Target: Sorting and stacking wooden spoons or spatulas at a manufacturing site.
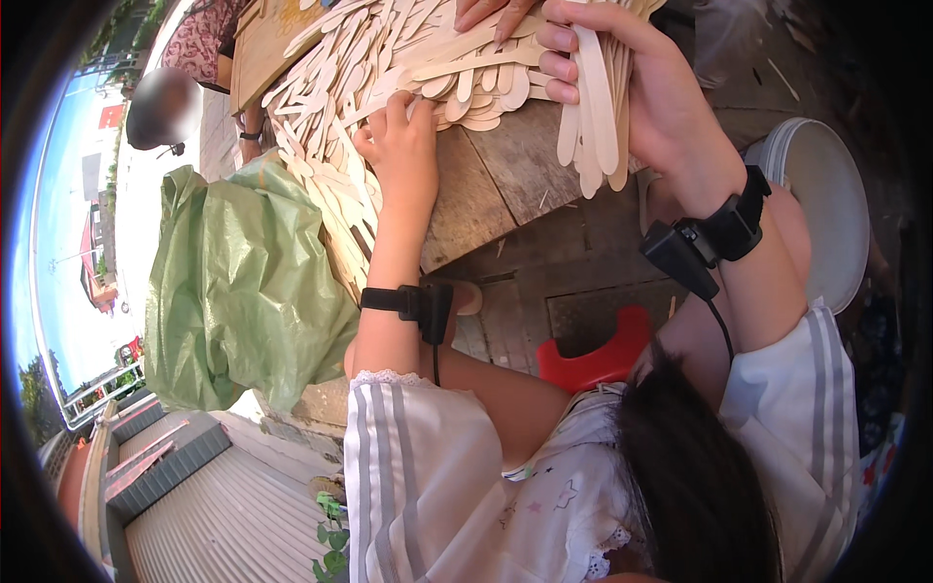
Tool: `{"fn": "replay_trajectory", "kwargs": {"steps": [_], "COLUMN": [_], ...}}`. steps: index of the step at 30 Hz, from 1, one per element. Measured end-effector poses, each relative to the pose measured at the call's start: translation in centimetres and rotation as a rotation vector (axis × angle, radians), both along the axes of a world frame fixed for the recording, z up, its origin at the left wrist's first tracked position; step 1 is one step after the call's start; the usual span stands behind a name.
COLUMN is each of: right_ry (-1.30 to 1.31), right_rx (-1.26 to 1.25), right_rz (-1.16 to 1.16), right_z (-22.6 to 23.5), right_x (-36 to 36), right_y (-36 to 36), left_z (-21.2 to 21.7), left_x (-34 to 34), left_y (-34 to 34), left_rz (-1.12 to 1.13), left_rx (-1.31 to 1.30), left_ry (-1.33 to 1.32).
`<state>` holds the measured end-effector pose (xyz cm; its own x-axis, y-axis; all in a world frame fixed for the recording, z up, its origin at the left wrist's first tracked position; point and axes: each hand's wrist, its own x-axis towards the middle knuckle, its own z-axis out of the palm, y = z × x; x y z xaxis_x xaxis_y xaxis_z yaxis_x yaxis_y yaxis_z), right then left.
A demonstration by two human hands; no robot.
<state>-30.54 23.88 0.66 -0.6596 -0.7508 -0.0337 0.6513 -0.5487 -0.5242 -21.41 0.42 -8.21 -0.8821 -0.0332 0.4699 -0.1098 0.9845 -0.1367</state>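
My right hand [646, 92] is wrapped around a bundle of flat wooden sticks [589, 126], their rounded ends hanging down past the table edge. On the left, my left hand [400, 146] rests palm down on the near side of a large pile of loose wooden sticks [335, 73]. Its bent fingers are apart and touch the sticks; no stick shows clearly gripped in them. Another person's hand [494, 15] reaches onto the pile from the far side. Several sticks spill over the table's left side, next to a green woven sack [238, 282].
The worn wooden table [476, 199] carries the pile, with a wooden board or tray [255, 49] at its far left. A red plastic stool [598, 350] stands below, a white bucket [826, 214] at the right. Another person in a patterned top [199, 49] is at the far left.
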Motion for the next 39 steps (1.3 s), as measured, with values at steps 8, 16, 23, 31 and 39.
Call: {"fn": "replay_trajectory", "kwargs": {"steps": [8, 16, 23, 31, 39], "right_ry": [0.029, 0.332, 0.606, 0.599, 0.428], "right_rx": [0.072, 0.301, 0.526, 0.564, 0.527], "right_rz": [-0.050, -0.169, -0.073, 0.039, -0.002], "right_z": [1.1, -0.3, -1.4, -2.3, -2.0], "right_x": [0.3, 0.6, 2.5, 3.3, 2.2], "right_y": [0.3, -1.0, -3.6, -3.9, -3.0], "left_z": [1.6, 3.2, 5.4, 6.7, 7.6], "left_x": [1.8, 3.1, 2.5, 3.7, 9.6], "left_y": [-0.5, -0.2, 3.5, 3.0, -5.1], "left_rz": [0.001, 0.198, -0.165, -0.178, 0.558], "left_rx": [-0.136, 0.385, 1.328, 0.881, 0.291], "left_ry": [-0.058, -0.042, -0.116, -0.268, -0.559]}}
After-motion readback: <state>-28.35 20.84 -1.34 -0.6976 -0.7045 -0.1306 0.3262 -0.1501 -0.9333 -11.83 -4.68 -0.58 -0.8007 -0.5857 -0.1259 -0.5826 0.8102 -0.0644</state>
